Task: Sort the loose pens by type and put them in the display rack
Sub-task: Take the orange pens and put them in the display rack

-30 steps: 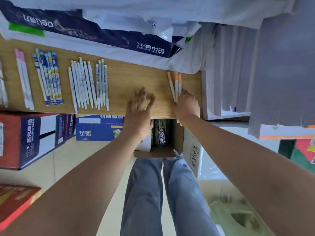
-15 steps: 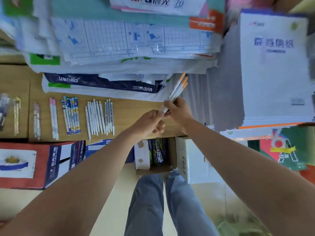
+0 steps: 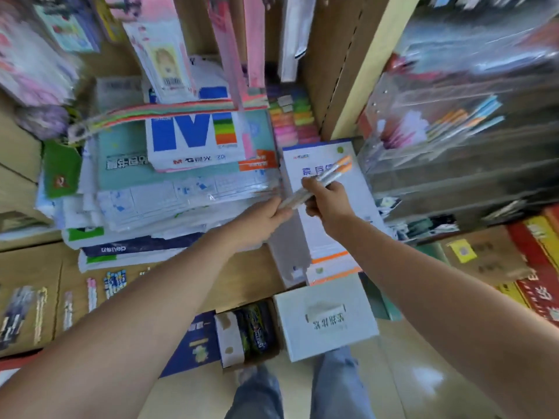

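Note:
A small bundle of white pens with orange caps [image 3: 332,173] is raised in the air, caps pointing up and right. My right hand [image 3: 326,201] grips the bundle at its middle. My left hand [image 3: 260,220] pinches its lower end. The clear acrylic display rack [image 3: 453,128] stands at the right on the shelf, with orange and blue pens in one of its tiers. Sorted groups of loose pens [image 3: 115,282] lie in rows on the wooden counter [image 3: 242,276] at the lower left, partly behind my left forearm.
Tall stacks of paper packs and notebooks [image 3: 187,176] fill the counter's back. A white notebook stack [image 3: 329,213] stands beside the rack. Below the counter are a white box [image 3: 326,316], an open carton [image 3: 248,331] and red boxes [image 3: 538,267] at right.
Both hands picked the orange-capped pens off the counter and lifted them up and to the right. My view swung up and right, bringing the display rack into sight.

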The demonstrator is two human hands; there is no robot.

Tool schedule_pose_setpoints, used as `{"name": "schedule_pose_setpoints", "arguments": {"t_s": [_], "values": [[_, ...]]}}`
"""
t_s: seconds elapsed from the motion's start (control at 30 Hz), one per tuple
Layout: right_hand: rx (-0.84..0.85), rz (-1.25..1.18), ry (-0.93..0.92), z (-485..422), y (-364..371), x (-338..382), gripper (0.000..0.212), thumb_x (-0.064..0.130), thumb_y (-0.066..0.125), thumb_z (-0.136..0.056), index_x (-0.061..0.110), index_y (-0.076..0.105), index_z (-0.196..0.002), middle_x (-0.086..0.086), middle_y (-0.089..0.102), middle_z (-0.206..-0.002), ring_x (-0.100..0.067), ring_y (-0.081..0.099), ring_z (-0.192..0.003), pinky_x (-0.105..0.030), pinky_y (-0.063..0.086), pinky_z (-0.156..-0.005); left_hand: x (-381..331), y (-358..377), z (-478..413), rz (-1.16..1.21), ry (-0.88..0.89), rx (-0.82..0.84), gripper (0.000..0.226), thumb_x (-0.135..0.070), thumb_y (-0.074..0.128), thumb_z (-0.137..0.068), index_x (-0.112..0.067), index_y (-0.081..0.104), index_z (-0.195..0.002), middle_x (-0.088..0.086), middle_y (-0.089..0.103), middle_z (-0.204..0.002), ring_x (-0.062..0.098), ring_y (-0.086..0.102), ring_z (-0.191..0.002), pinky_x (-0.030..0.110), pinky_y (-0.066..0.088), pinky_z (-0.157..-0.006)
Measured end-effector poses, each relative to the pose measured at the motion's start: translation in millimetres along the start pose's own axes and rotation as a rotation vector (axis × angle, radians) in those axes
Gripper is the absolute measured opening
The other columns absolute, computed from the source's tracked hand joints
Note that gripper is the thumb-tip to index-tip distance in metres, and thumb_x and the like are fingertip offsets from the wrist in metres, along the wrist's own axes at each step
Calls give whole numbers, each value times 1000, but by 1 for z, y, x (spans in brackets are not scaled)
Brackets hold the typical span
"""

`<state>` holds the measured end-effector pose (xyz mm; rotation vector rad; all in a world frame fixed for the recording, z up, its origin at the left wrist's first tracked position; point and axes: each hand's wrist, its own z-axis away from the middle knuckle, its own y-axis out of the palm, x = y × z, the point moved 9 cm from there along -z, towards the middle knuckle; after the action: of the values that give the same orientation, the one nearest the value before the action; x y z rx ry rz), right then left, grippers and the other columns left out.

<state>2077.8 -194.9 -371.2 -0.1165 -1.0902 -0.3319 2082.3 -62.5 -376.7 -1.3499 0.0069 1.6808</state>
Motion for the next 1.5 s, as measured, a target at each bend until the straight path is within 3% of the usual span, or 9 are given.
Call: {"name": "schedule_pose_setpoints", "arguments": {"t_s": [0.13,0.27,0.47,0.57,0.73,0.9,1.07,1.33,1.5], "values": [[-59,-5,-20,-8,-78,39,18,7,58,-93,5,54,-75,-7,48,-61,-13,45,-44,-24,43,-43,-77,22,-35,-180,67,-24,22,-33,40,-102,-12,44,-100,8,55,-86,26,54,-78,33,35,-62],[-167,67,-53,-28,-170,77,15,15,63,-92,9,61,-78,-6,60,-64,-16,57,-54,-32,53,-61,-143,44,-76,-386,118,-111,40,-31,43,-100,-9,42,-133,10,46,-129,29,48,-114,37,41,-88],[-299,27,-165,-63,-276,137,7,13,63,-92,9,62,-87,-4,59,-70,-8,55,-51,-24,56,-57,-218,75,-133,-645,200,-168,61,-26,45,-98,-7,20,-150,12,18,-157,28,18,-143,37,21,-114],[-353,46,-191,-82,-306,155,10,19,65,-91,10,63,-88,-1,62,-67,-7,59,-51,-29,58,-68,-217,94,-155,-750,104,-107,71,-32,44,-99,-9,3,-153,13,1,-161,29,3,-148,38,8,-120],[-369,95,-211,-109,-314,157,9,19,64,-91,16,65,-82,-3,68,-76,-12,64,-63,-34,59,-75,-203,108,-164,-745,17,-79,78,-32,46,-98,-13,-6,-153,13,-6,-161,30,-4,-148,39,3,-121],[-381,258,-222,-128,-305,151,14,19,69,-87,6,72,-91,-9,72,-79,-17,69,-67,-40,60,-75,-202,109,-165,-750,21,-105,78,-29,49,-96,-13,-2,-153,13,-3,-161,29,-4,-148,42,4,-121],[-466,509,-216,-134,-306,147,28,35,74,-80,8,71,-87,-6,73,-78,-21,71,-74,-35,57,-73,-199,107,-164,-738,20,-103,79,-27,51,-95,-16,0,-154,10,-1,-161,27,-5,-148,45,7,-120],[-454,418,-289,-128,-295,142,25,26,65,-86,21,45,-100,6,62,-86,-26,68,-82,-47,56,-79,-193,105,-166,-695,-17,-60,75,-23,50,-96,-20,3,-154,5,-6,-161,22,-9,-148,45,5,-120],[-471,569,-149,-138,-301,135,23,29,69,-83,14,60,-98,-5,70,-92,-27,69,-84,-43,57,-81,-193,105,-165,-694,-22,-52,76,-23,50,-96,-20,1,-154,4,-7,-162,20,-10,-148,46,7,-120]]}}
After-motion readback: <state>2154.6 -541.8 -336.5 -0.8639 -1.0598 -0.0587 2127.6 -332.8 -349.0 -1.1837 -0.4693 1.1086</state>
